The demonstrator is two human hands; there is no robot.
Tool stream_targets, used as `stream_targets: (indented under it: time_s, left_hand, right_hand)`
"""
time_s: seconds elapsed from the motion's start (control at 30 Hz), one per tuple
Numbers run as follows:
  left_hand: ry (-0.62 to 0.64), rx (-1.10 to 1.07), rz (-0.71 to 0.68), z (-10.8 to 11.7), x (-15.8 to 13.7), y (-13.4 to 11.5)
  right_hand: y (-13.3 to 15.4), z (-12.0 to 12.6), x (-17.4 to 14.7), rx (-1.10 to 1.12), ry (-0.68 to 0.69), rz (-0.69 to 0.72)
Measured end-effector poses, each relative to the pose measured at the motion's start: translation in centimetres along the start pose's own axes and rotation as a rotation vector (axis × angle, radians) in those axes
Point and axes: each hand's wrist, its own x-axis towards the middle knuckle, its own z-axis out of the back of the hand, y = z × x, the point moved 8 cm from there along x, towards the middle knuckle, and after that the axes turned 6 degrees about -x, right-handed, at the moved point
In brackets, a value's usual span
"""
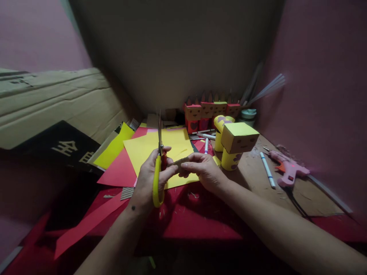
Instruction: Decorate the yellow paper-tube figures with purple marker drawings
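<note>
My left hand [147, 179] holds a pair of scissors [157, 183] with yellow handles, blades pointing up and away from me. Its thumb also presses on one end of a small brown cardboard piece [179, 163]. At the other end, my right hand [208, 170] pinches the same piece between thumb and fingers. Both hands are over a sheet of yellow paper [149, 147], near its front edge. To the right of my right hand stands a figure with a cardboard box head [239, 139] and a yellow body.
A pink glue gun [289, 168] and a capped marker [267, 170] lie on a cardboard sheet at right. Several box-headed figures [206, 110] line the back. Red paper [117, 172] and a large cardboard box [65, 99] are at left. Glue sticks [269, 88] stand at back right.
</note>
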Motion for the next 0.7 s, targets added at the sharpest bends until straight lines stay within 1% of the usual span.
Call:
stream_targets:
  time_s: [0.23, 0.43, 0.57, 0.7]
  left_hand:
    - [0.019, 0.042, 0.036, -0.1, 0.1, 0.1]
    - [0.015, 0.03, 0.039, 0.2, 0.4, 0.3]
    - [0.006, -0.028, 0.048, 0.4, 0.6, 0.3]
    - [-0.035, -0.137, 0.062, 0.7, 0.8, 1.1]
  right_hand:
    - [0.0, 0.0, 0.0, -0.025, 0.03, -0.015]
    - [0.0, -0.1, -0.1, -0.013, 0.026, -0.015]
    - [-0.2, 0.1, 0.2, 0.037, -0.025, -0.02]
    - [-0.3, 0.6, 0.4, 0.09, -0.091, -0.031]
